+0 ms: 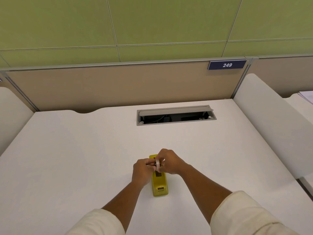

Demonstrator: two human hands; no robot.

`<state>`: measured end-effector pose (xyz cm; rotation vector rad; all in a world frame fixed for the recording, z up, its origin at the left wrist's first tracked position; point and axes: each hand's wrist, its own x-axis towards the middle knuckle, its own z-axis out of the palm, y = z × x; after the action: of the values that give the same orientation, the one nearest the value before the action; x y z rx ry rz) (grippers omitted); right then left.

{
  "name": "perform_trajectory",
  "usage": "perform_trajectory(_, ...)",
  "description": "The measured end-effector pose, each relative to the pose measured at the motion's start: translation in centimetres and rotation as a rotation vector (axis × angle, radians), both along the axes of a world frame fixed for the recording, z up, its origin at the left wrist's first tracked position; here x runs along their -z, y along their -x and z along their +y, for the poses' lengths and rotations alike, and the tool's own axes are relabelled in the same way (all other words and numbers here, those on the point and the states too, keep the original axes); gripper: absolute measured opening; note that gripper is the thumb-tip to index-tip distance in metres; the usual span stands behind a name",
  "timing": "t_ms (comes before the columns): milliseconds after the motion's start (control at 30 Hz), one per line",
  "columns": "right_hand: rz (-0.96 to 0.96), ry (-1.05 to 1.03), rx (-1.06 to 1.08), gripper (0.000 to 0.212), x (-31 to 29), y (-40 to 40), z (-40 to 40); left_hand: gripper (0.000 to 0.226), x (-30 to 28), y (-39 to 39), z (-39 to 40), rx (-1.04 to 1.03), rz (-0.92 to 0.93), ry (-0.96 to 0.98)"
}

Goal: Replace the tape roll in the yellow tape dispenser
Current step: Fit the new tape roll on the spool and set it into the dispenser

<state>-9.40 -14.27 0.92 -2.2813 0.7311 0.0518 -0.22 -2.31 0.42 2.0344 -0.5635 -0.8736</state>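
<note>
tape roll (157, 164) pinched between left hand (142, 171) and right hand (169, 161), above yellow dispenser (160, 185)

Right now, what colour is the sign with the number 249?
Dark blue sign with white digits, seen in the head view.

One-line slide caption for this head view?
Both hands, left hand and right hand, hold a tape roll above the yellow tape dispenser on a white desk.

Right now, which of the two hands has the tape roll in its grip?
The right hand pinches the tape roll by its rim above the yellow dispenser; the left hand only holds the dark core at its side.
</note>
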Motion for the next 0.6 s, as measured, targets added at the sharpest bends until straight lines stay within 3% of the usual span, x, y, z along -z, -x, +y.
perform_trajectory(600, 0.042, 0.196, -0.067, 0.036, 1.1, -0.1, 0.4, 0.05, 1.6, -0.1, -0.4, 0.097, -0.199, -0.079)
